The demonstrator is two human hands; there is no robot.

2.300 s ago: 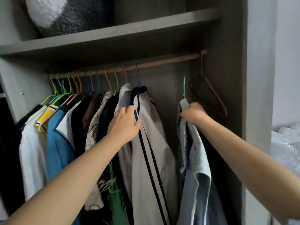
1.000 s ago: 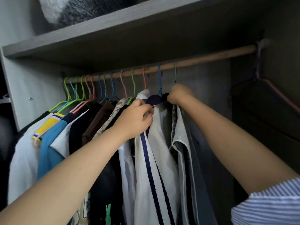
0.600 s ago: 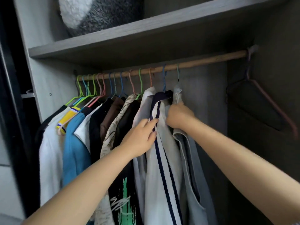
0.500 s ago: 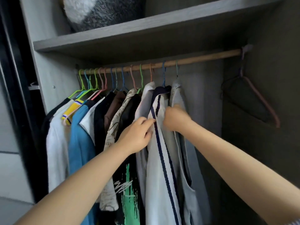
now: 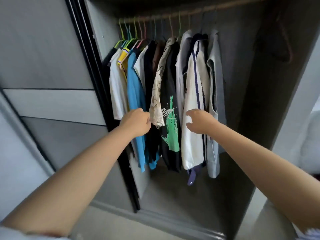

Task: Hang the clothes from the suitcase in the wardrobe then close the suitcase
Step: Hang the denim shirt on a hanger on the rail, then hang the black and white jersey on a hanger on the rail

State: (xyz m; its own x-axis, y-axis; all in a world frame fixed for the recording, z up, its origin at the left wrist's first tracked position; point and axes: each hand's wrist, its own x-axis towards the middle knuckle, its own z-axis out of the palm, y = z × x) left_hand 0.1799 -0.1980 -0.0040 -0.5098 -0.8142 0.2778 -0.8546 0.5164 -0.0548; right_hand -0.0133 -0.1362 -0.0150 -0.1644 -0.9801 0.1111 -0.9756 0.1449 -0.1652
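The open wardrobe holds several garments on coloured hangers along a wooden rail [image 5: 190,13]. The pale denim shirt [image 5: 215,87] hangs at the right end of the row, next to a white jacket with a dark stripe [image 5: 192,94]. My left hand [image 5: 136,122] is low in front of the blue shirt [image 5: 136,87], fingers loosely curled, holding nothing. In front of the white jacket's lower part, my right hand [image 5: 199,121] has relaxed, slightly curled fingers and is empty too. The suitcase is out of view.
A grey sliding door [image 5: 52,84] with a black frame stands at the left. An empty pinkish hanger [image 5: 285,44] hangs at the rail's far right, with open space below it. The wardrobe floor [image 5: 190,196] lies below the clothes. White bedding [image 5: 311,135] shows at the right edge.
Both hands have let go of the garments and dropped back from the rail to waist height of the clothes. The denim shirt now hangs on the rail. My view has tilted down and back.
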